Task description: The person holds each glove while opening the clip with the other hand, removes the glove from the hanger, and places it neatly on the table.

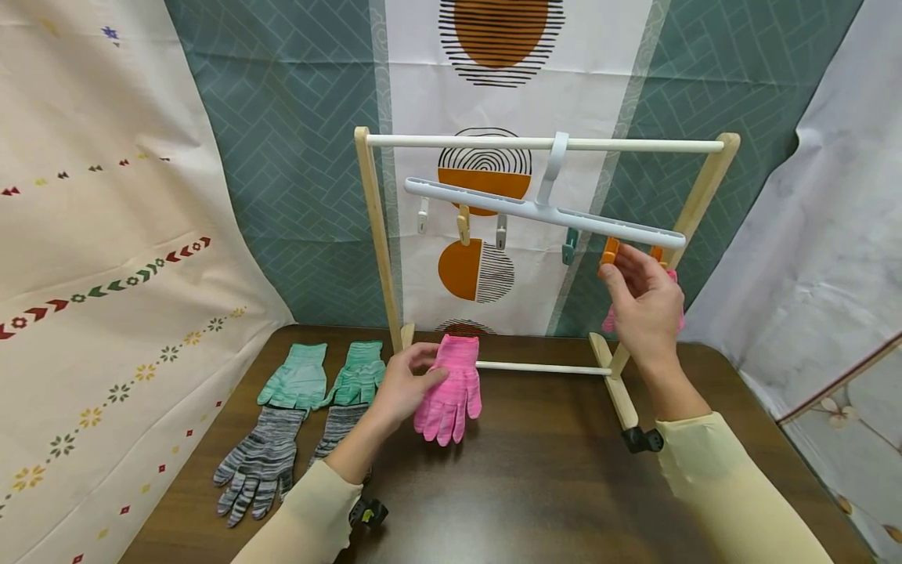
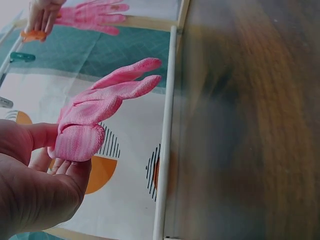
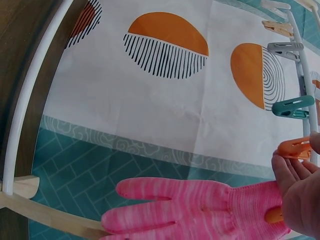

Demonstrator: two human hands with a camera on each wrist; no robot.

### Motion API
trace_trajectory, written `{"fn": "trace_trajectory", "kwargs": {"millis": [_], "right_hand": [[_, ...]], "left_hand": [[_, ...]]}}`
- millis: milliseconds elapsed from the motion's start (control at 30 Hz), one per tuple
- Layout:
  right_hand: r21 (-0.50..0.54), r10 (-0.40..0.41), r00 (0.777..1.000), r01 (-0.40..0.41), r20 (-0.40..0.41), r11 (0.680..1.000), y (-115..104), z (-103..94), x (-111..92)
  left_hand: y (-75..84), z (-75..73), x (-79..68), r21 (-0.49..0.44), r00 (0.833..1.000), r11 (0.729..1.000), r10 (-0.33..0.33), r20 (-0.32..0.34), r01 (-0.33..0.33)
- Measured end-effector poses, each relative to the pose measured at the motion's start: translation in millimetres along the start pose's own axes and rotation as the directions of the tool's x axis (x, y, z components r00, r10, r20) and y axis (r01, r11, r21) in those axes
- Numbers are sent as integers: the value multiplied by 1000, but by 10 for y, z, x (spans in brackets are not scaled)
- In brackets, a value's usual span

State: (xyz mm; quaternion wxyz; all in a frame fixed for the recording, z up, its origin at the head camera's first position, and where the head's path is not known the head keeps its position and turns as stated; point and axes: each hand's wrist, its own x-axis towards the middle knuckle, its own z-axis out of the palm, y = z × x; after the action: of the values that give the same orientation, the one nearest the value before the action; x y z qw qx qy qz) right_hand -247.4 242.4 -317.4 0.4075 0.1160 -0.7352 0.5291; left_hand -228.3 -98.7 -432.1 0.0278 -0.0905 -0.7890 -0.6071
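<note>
My left hand [image 1: 405, 388] pinches a pink knit glove [image 1: 454, 388] by its side, fingers dangling, above the table. In the left wrist view this glove [image 2: 82, 140] sits between thumb and fingers. My right hand [image 1: 647, 309] pinches an orange clothespin [image 1: 610, 251] below the right half of a pale blue hanger [image 1: 493, 202]. The hanger tilts down to the right. A second pink glove [image 3: 200, 205] hangs at its right end from another orange clothespin [image 3: 273, 215], partly behind my right hand. A teal clothespin [image 1: 569, 246] hangs just left of the pinched one.
The hanger hooks over the top bar [image 1: 458, 142] of a wooden rack. White, beige and grey clothespins [image 1: 501, 232] hang farther left. Green gloves [image 1: 296, 377] and grey striped gloves [image 1: 264, 454] lie on the table's left side. A patterned cloth [image 1: 282, 157] hangs behind.
</note>
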Motion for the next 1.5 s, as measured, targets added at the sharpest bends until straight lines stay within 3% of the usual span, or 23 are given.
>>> {"fn": "trace_trajectory", "kwargs": {"millis": [400,1000,1500], "right_hand": [[-59,-13,1000,13,11,998,-2,-35,-51],[-4,-51,999,51,-7,999,-37,-63,-143],[3,-118,993,118,-19,993,17,-133,-213]], "left_hand": [[-170,-117,-190,-34,998,997,-66,-6,66],[-420,-243,-370,-45,979,978,-204,29,205],[-493,-312,-405,10,972,973,-229,49,229]]}}
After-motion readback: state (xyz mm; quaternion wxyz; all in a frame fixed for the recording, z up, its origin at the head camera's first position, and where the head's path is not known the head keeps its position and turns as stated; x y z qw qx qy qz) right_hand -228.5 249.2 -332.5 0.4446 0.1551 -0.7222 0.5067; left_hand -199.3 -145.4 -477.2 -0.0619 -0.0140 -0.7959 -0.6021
